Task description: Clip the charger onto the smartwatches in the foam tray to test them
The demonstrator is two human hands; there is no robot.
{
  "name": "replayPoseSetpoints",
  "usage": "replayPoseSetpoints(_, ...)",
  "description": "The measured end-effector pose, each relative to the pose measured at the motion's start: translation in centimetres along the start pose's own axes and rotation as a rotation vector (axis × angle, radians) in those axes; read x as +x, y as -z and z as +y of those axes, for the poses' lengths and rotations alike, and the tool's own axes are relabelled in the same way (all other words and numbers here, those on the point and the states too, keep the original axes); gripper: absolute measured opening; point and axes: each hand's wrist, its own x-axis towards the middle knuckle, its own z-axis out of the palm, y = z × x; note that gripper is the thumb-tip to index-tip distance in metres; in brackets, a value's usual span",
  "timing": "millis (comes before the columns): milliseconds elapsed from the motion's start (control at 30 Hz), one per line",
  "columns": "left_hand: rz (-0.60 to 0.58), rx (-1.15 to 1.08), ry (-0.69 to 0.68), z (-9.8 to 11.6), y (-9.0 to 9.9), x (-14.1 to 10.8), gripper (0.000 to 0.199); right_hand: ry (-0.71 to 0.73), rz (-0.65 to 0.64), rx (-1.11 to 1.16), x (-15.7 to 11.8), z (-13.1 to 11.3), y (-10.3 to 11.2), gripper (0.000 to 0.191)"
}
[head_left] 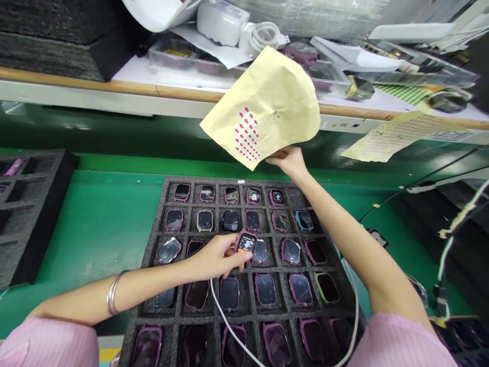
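My left hand (221, 256) pinches a smartwatch (246, 241) with a purple case and a lit screen, held above a black foam tray (153, 239). An orange spot shows on the watch near my thumb. Up at the shelf edge, my right hand (289, 161) grips the lower edge of a yellow sticker sheet (290, 97) with rows of small red arrow stickers (246, 135). Several more watches lie in the tray's compartments, mostly purple, with one blue-cased watch (304, 220) and one green-cased watch (327, 287). A white cable (229, 323) runs from below my left hand across the tray.
A shelf (175, 92) behind holds a white charger (222, 21), a coiled cable (265, 35) and clear plastic boxes. Another yellow sheet (397, 136) hangs from its edge. A second foam tray (42, 204) lies left on the green mat (103, 219); cables hang at right.
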Motion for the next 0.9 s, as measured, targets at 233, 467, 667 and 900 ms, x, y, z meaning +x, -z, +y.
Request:
replayPoseSetpoints(233, 0.011, -0.041, 0.002, -0.2, -0.2, 0.3, 0.028, 0.004, 0.083, -0.188, -1.4, 0.3, 0.8, 0.012)
replayPoseSetpoints(467, -0.017, -0.012, -0.035, -0.1, -0.3, 0.3, 0.027, 0.022, 0.150, -0.288, -0.9, 0.4, 1.3, 0.011)
replayPoseSetpoints(667, -0.022, -0.003, -0.040, -0.1, -0.3, 0.3, 0.026, -0.033, 0.068, -0.180, -0.9, 1.0, 0.9, 0.005)
replayPoseSetpoints(900, -0.014, -0.003, -0.028, -0.4, -0.6, 0.3, 0.027, -0.063, -0.029, -0.271, -1.5, 0.9, 1.2, 0.017)
